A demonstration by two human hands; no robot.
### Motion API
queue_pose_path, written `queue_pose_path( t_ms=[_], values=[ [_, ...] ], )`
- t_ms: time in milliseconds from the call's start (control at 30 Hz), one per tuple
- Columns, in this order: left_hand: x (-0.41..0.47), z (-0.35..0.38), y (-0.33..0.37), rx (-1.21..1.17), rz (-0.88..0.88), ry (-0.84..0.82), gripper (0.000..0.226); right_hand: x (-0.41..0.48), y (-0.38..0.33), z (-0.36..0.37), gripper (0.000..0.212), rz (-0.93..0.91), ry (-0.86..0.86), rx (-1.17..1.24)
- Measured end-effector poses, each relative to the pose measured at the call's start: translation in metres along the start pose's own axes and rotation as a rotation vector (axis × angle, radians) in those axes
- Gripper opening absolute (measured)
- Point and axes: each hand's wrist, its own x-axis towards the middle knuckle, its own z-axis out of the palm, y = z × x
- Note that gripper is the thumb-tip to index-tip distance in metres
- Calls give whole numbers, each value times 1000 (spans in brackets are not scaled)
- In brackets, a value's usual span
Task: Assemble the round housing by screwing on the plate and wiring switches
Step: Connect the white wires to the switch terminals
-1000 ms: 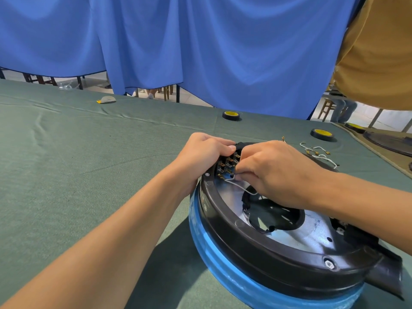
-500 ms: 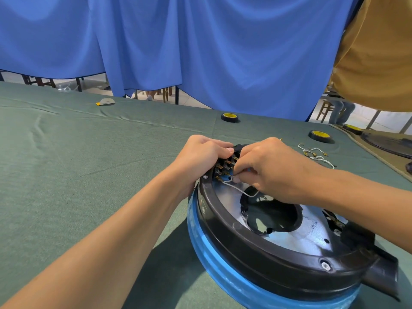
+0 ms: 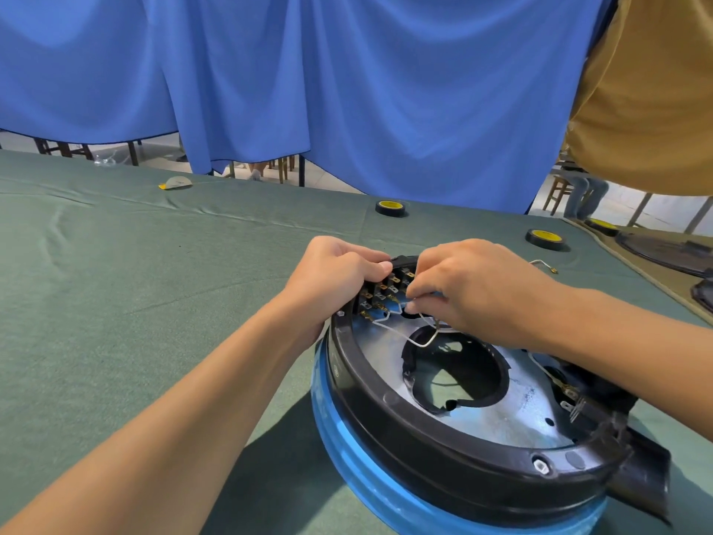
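— Where's the round housing (image 3: pixel 443 461)?
— On the table (image 3: pixel 154 283), toward the near edge and right of the middle. It lies flat, a black ring with a blue band (image 3: pixel 366 476) round its base.
— And the plate?
— The plate (image 3: pixel 513 418) sits inside the ring, bare metal with a large hole in the middle. One screw (image 3: pixel 540 466) shows in the rim on the near side.
— The switches?
— The switches (image 3: pixel 380 291) stand at the housing's far rim, with rows of brass terminals facing inward. A white wire (image 3: pixel 401 334) runs from the terminals, loops over the plate and goes up under the right hand.
— What are the hands doing?
— The left hand (image 3: pixel 332 272) has its fingers curled over the far rim beside the switches, gripping the housing. The right hand (image 3: pixel 482 291) has thumb and fingertips drawn together, pinching the white wire just beside the terminals.
— Anything else on the table?
— A loose wire (image 3: pixel 542 264) lies just beyond the right hand. Two tape rolls (image 3: pixel 390 207) (image 3: pixel 544 238) sit near the far edge, well apart. A blue curtain (image 3: pixel 347 90) hangs behind the table.
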Motion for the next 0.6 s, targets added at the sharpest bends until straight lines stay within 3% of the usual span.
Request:
queue_pose_path(
  t_ms=[333,600],
  values=[
    [0,-1,1,-1,-3,-26,20,5,-10,3,27,-21,-61,-99],
    [-1,-1,2,6,-7,-19,18,6,-10,4,21,23,-5,-19]
  ],
)
